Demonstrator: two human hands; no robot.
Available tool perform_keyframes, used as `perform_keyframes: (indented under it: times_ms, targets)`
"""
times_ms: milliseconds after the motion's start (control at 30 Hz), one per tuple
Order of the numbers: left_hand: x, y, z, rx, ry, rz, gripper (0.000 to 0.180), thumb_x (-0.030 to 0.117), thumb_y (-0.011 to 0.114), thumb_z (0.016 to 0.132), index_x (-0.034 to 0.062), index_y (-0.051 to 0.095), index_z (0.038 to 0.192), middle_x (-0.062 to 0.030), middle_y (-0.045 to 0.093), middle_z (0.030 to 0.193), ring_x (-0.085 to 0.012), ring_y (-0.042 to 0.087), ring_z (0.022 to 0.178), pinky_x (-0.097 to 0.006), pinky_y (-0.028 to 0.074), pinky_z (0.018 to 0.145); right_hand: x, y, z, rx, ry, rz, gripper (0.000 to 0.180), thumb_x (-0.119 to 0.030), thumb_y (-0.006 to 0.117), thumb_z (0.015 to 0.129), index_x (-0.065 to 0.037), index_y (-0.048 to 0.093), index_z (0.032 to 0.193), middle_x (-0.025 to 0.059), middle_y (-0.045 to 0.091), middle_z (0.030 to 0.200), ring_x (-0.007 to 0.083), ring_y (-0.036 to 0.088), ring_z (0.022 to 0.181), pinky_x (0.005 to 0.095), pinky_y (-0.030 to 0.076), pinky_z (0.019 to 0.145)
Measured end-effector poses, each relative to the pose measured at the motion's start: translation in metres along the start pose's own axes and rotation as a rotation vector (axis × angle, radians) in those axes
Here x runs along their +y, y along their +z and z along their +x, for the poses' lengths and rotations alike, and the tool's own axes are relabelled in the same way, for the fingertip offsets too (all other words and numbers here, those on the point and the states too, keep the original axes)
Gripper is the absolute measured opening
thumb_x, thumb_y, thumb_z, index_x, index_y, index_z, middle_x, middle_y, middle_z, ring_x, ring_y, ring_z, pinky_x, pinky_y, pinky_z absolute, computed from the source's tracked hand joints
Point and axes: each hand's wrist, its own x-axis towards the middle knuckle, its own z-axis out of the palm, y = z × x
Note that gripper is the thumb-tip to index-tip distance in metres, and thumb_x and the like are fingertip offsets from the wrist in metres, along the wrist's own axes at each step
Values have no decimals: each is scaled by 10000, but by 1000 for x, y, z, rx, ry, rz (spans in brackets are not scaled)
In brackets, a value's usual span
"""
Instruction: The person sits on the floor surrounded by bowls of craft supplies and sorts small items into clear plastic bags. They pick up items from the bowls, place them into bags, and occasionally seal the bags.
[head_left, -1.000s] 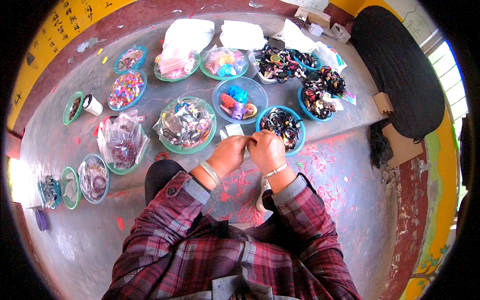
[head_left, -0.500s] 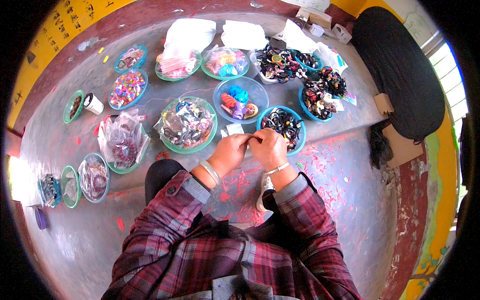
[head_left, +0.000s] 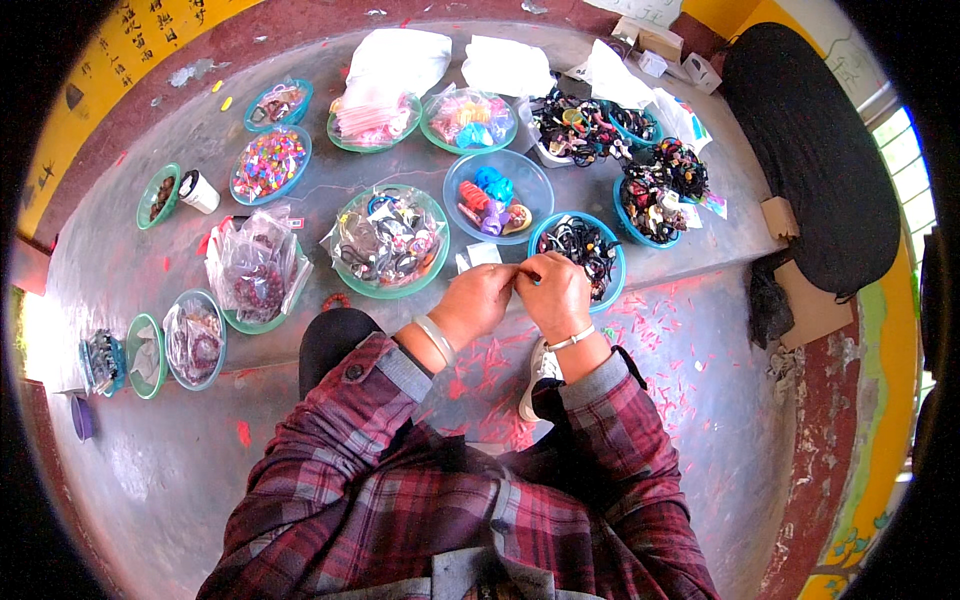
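A grey concrete floor (head_left: 160, 470) fills most of the frame, with a raised ledge across its upper half. At the upper right a large black mat (head_left: 810, 150) is seen. Across the ledge many bowls are spread: a green bowl of bagged trinkets (head_left: 392, 240) at centre, a clear blue bowl of bright hair clips (head_left: 497, 190) just right of it, and a blue bowl of dark hair ties (head_left: 582, 247) right again. At the left a clear bag of dark pieces (head_left: 255, 265) is set in another bowl.

Just below centre the left hand (head_left: 478, 300) and right hand (head_left: 555, 292) are brought together, fingertips touching. Each grip is pressed together on something very small between them; what it is cannot be told. A small white card (head_left: 480, 256) lies just above the hands. Judging by the full bowls, much remains to be handled.
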Motion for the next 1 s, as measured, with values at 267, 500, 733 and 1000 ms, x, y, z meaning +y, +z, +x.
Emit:
perform_keyframes:
  times_ms: [267, 500, 733, 1000]
  targets:
    - [4, -1, 2, 69, -54, -135, 173, 88, 498, 798, 32, 591, 933, -183, 600, 813, -348, 583, 765, -398, 463, 624, -2, -2, 1, 34, 13, 32, 71, -134, 583, 625, -67, 594, 605, 103, 576, 658, 304, 566, 644, 417, 412, 566]
    - [0, 2, 2, 37, -117, -142, 165, 100, 500, 801, 34, 605, 910, -196, 594, 790, -363, 579, 748, -405, 463, 611, 3, 1, 0, -24, -11, -38, 70, -127, 574, 644, -64, 603, 638, 100, 577, 670, 304, 570, 659, 421, 424, 588]
    - [0, 1, 1, -5, -70, -20, 149, 111, 479, 807, 34, 600, 849, -191, 590, 751, -372, 570, 716, -429, 454, 596, 5, 2, -2, -58, -103, -148, 63, -112, 581, 634, -53, 598, 649, 100, 581, 687, 302, 568, 668, 420, 434, 588]
    - [-15, 13, 1, 151, -211, -322, 163, 92, 533, 799, 26, 632, 910, -167, 614, 701, -280, 619, 640, -339, 471, 557, 0, 1, 3, 7, 10, 34, 66, -96, 577, 630, -45, 616, 646, 121, 593, 675, 304, 582, 641, 367, 456, 558]
